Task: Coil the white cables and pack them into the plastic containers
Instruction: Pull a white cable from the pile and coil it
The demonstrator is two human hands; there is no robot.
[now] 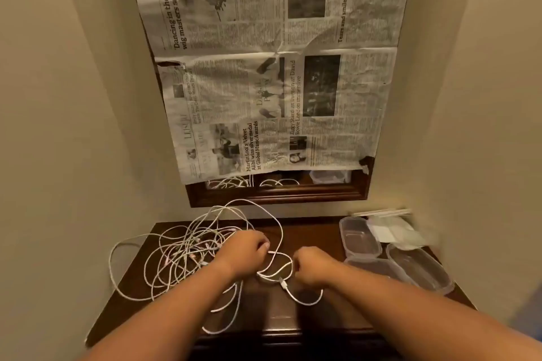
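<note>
Newspaper (272,61) fills the upper centre of my view, taped over a dark wood-framed mirror (278,193); a strip of glass shows below the paper, reflecting cables and a container. Dark wooden worktop (272,313) takes the lower centre, set in a beige alcove. White cables (187,252) lie in a loose tangle on the left half of the worktop, several loops hanging off its left edge, one tall loop arching up toward the mirror. Three clear plastic containers (360,239) sit at the right edge of the worktop, open and touching each other, with lids (393,227) stacked just behind them at right. Left hand (249,246) sits at frame centre, fingers curled in over the tangle's right side, pinching a cable strand. Right hand (311,268) is just beside it, closed into a fist around a cable whose loop trails below it. A small connector (282,283) lies between the two wrists.
</note>
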